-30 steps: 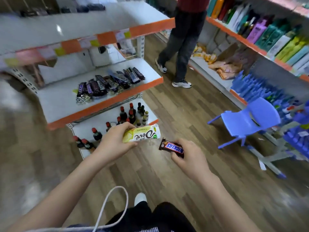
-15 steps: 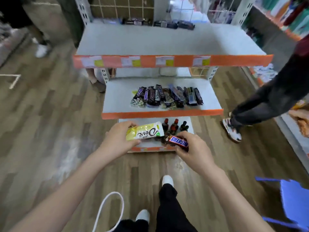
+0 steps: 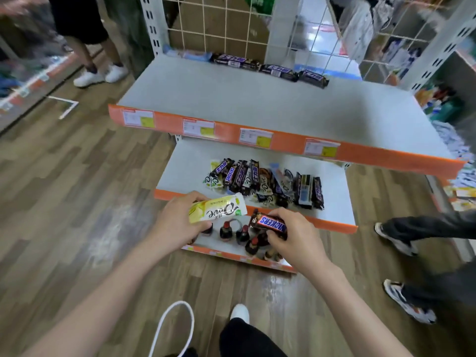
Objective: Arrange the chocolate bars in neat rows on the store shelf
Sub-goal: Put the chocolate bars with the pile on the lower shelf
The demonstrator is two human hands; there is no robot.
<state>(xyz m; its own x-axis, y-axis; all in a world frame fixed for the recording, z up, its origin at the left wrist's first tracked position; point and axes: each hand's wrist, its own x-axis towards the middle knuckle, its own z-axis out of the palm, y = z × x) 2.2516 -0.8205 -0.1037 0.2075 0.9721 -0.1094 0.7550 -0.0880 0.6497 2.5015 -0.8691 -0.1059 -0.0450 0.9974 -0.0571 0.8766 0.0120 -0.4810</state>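
Yellow-and-white Dove bar [image 3: 217,208] is lying crosswise in the left hand [image 3: 177,222], whose fingers and thumb are curling round its left end. Beside it, the right hand [image 3: 291,235] is gripping a brown Snickers bar [image 3: 270,224] between thumb and fingers; the two bars are sitting close together but apart, both being held in front of the middle shelf's orange edge [image 3: 332,225]. On the middle shelf [image 3: 185,171], a loose pile of bars [image 3: 265,184] is lying in disorder, wrappers overlapping and pointing different ways. On the top shelf [image 3: 257,104], a short row of dark bars [image 3: 270,69] is lying end to end along the wire back. Price labels [image 3: 198,127] are running along the top shelf's orange front. Small dark bottles [image 3: 239,233] with red caps are standing on the bottom shelf, partly hidden behind both hands. Two bystanders' legs are showing, one pair at upper left [image 3: 98,47], one at right [image 3: 425,233], on the wood-pattern floor [image 3: 64,202].
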